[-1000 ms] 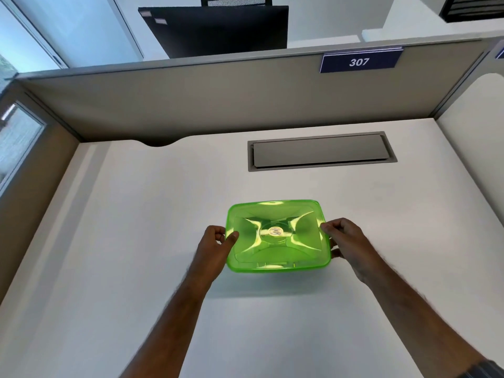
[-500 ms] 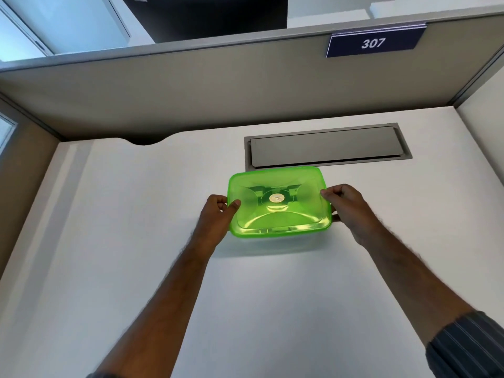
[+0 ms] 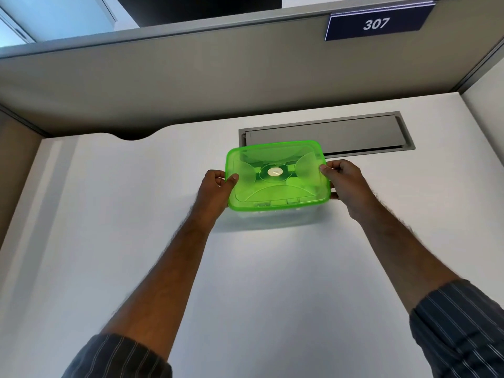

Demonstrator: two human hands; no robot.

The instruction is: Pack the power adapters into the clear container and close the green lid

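A clear container (image 3: 275,218) with a translucent green lid (image 3: 276,192) on top sits on the white desk, far from me. My left hand (image 3: 215,190) grips the container's left side, thumb on the lid's edge. My right hand (image 3: 345,184) grips the right side the same way. Both arms are stretched forward. No power adapters are visible; the lid hides the container's inside.
A grey cable hatch (image 3: 354,135) is set into the white desk (image 3: 136,241) just behind the container. Beige partition walls enclose the desk at the back and both sides, with a blue "307" sign (image 3: 376,23) at top right.
Both hands have pushed the lidded container away from me across the desk, toward the cable hatch. The grip has stayed the same.
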